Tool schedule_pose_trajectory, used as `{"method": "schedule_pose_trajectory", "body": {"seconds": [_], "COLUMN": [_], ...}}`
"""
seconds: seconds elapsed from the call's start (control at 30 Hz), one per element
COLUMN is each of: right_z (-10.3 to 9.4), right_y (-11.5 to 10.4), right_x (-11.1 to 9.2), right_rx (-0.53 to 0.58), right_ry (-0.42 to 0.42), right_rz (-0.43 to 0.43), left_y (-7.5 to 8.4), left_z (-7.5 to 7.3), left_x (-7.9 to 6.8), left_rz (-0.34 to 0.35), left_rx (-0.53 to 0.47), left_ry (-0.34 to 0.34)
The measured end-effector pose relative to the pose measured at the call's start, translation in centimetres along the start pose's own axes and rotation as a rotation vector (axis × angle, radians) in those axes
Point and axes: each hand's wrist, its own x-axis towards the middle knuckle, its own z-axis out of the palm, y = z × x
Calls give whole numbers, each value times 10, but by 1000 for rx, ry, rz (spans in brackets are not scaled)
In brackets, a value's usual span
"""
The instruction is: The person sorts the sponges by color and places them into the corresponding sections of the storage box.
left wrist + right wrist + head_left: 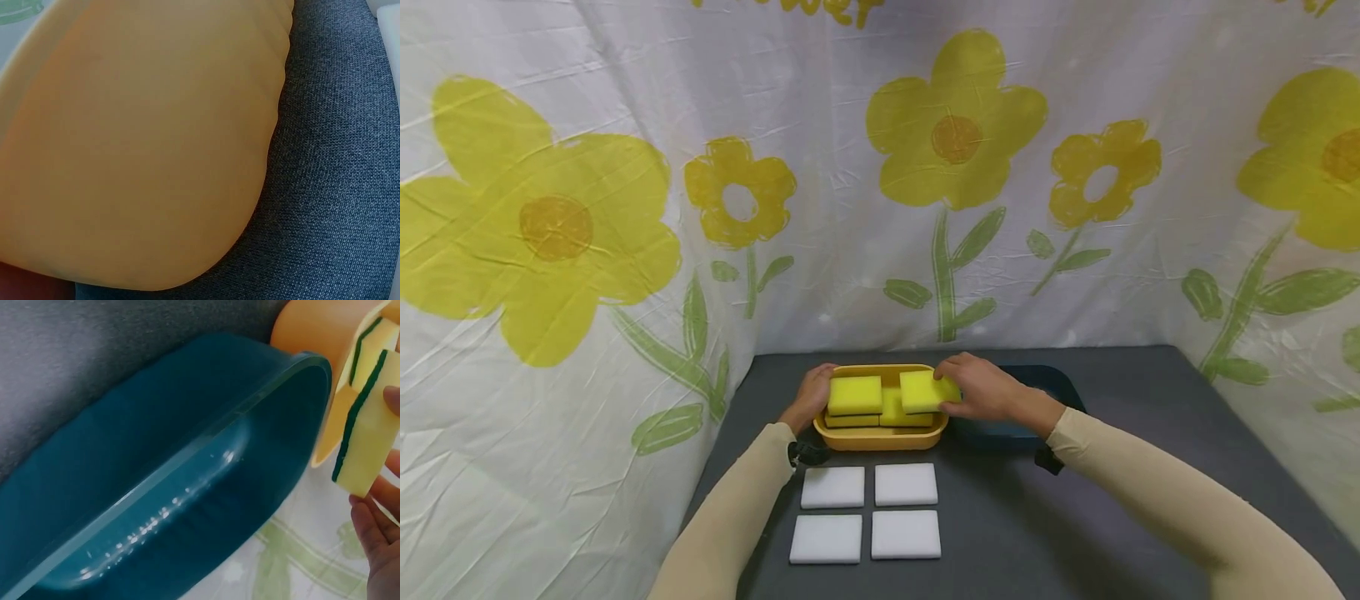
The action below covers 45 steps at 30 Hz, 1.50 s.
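Note:
My right hand [988, 390] pinches a yellow sponge [921, 392] over the right part of the yellow basin [880, 443]. In the right wrist view this sponge [369, 431] is tilted on edge, its dark green scouring layer facing the blue basin. My left hand [811, 397] grips the yellow basin at its left end, with its fingers at the rim. More yellow sponges are in that basin: one [854, 395] stacked on another [852, 421] at the left, and one [895, 408] partly hidden under the held sponge. The left wrist view is mostly filled by the basin's outer wall [150, 150].
A dark blue basin [206, 494] stands right of the yellow one, partly behind my right forearm; its visible inside holds nothing. Several white rectangular pads [906, 534] lie in two rows in front of the yellow basin on the dark grey table [1000, 533]. A flowered curtain [835, 292] hangs behind.

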Motion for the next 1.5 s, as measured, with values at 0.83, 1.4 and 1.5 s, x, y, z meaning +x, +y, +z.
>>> {"method": "schedule_pose_trajectory", "body": {"seconds": [0.83, 1.4, 1.5], "right_z": [44, 24, 14], "right_y": [-5, 35, 65], "right_x": [41, 14, -3], "right_rx": [55, 86, 65], "right_ry": [-50, 42, 90], "right_rz": [19, 82, 162], "left_y": [0, 4, 2], "left_z": [1, 2, 1], "left_x": [1, -1, 1], "left_rz": [-5, -3, 1], "left_rx": [15, 25, 23], "left_ry": [22, 20, 22]}}
